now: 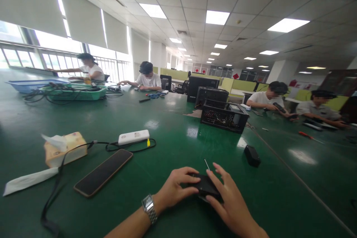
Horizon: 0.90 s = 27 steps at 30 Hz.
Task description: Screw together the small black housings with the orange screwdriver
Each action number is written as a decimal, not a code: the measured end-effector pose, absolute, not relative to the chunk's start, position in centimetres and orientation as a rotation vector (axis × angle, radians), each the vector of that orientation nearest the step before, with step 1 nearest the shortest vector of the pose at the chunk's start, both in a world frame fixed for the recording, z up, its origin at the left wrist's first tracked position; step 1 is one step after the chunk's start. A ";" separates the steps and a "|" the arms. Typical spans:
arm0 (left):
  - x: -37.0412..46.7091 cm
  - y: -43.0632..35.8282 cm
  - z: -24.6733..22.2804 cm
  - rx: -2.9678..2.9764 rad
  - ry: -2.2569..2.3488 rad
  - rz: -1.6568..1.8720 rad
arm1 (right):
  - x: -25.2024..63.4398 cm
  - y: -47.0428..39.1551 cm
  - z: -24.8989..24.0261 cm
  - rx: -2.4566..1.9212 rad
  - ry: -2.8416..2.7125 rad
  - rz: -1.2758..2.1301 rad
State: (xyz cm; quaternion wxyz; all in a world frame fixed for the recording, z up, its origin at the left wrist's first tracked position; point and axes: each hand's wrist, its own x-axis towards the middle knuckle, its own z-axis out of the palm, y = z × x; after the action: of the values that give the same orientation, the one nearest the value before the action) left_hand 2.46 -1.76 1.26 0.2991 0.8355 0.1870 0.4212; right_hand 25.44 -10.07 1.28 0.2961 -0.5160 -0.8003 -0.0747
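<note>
A small black box [208, 186] rests low in front of me, close to the green tabletop. Around its left end, my left hand [178, 186] is closed, with fingers on top and thumb along the near side. My right hand [230, 197] grips the right end between thumb and index finger, while another finger is raised off it. Just beyond the box, a thin metal shaft [206, 164], like a screwdriver's, sticks out; its other end is hidden behind my right fingers. A second black block [252, 156] lies apart to the right.
Left of my hands lie a phone [103, 172], a white power bank [134, 137] with a black cable, and a tissue pack [67, 149]. An opened computer case [223, 117] stands ahead. Cables fill a green basket [75, 95]. Several people sit around the table [167, 137].
</note>
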 end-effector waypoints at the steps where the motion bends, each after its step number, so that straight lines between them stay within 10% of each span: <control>1: 2.6 -1.9 1.3 2.229 0.489 1.084 | 25.9 -9.8 1.3 -1.331 -2.179 -0.129; 14: 1.2 -0.7 0.5 2.228 0.883 1.206 | 45.3 -8.1 -2.0 -2.311 -0.747 -0.236; 27: 1.8 -0.9 0.4 2.258 0.864 1.213 | 39.6 -3.5 -1.5 -2.332 -1.108 -0.100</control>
State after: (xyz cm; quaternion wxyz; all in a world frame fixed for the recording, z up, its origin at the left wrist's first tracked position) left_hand 1.80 -0.87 0.41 0.2166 0.8150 0.3117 0.4379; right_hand 39.57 -3.50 -1.54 0.2752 -0.8678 -0.4121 -0.0373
